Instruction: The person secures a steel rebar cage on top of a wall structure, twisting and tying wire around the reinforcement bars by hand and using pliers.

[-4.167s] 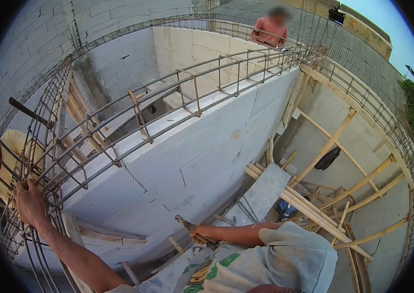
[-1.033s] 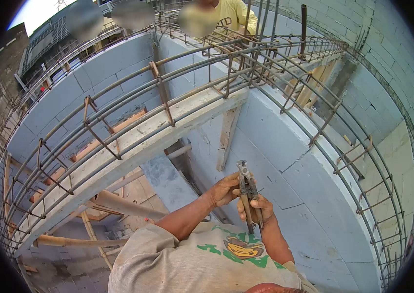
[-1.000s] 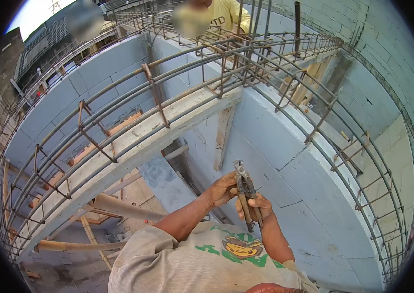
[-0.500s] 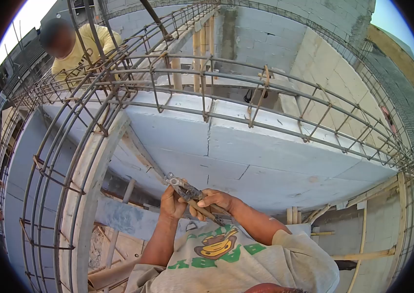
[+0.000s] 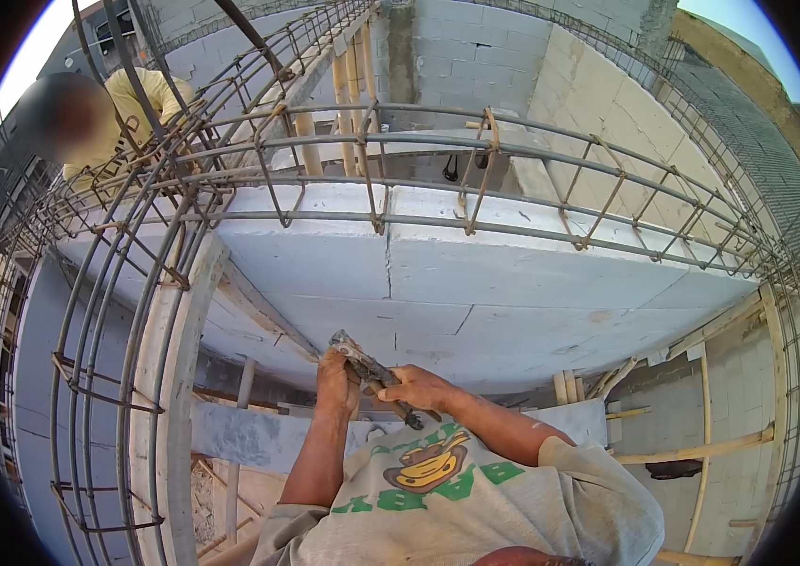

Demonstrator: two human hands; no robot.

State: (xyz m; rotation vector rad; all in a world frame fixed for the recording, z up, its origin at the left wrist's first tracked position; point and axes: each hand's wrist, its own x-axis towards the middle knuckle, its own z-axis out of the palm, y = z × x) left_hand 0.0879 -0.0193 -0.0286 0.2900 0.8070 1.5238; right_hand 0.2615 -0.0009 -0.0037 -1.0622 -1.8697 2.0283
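Both my hands are in front of my chest, on a worn, dark metal tool [image 5: 369,366] with handle-like ends, which looks like a pair of pliers. Its lighter metal end points up and left, while the darker ends slant down toward my shirt. My left hand [image 5: 334,379] is closed around the upper part. Lower down, my right hand [image 5: 411,386] grips the handle part with thumb and fingers. Some of the tool is hidden behind my fingers, so its exact kind is hard to make out. Just beyond my hands stands a pale block wall [image 5: 485,325].
A rebar cage [image 5: 532,156] runs along the wall top and meets another cage [image 5: 89,368] on the left. Beside that one is a wooden formwork board [image 5: 169,377]. A person in a yellow shirt [image 5: 140,104] bends over the rebar at upper left. Wooden props [image 5: 704,453] stand at right.
My view has shifted slightly, so the wall and rebar sit further left. The tool has turned a little in my hands, and my left hand wraps it more. The other person bends lower.
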